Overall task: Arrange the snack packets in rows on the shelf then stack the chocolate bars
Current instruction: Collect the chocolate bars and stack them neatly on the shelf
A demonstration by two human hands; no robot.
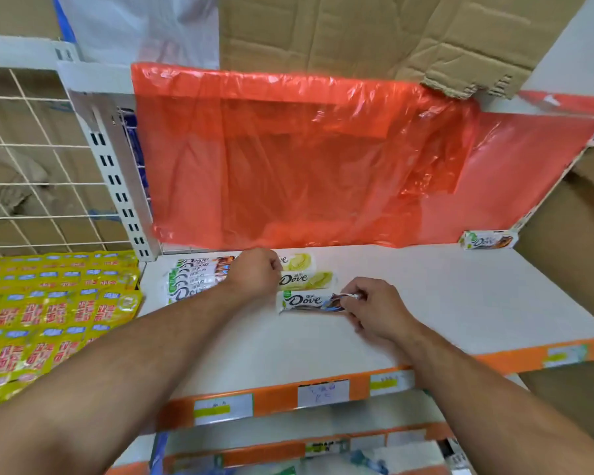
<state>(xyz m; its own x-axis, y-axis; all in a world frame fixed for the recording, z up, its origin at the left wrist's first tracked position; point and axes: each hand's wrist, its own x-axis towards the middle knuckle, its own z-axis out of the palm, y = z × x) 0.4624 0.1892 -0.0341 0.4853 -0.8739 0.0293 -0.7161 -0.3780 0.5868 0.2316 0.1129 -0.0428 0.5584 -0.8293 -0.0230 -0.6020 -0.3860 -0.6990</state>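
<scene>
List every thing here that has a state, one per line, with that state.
Front bar: flat on shelf, held at one end.
Left bars: piled, overlapping.
Far bar: alone, back right.
Packets: laid in rows.
Red sheet: hanging.
Left hand: fingers curled, grip unclear.
Right hand: pinches Front bar's end.

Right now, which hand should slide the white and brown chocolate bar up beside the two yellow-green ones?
Probably the right hand: it pinches the end of the white and brown Dove chocolate bar and can simply push it. The left hand sits curled further left, beside the yellow-green Dove bars.
</scene>
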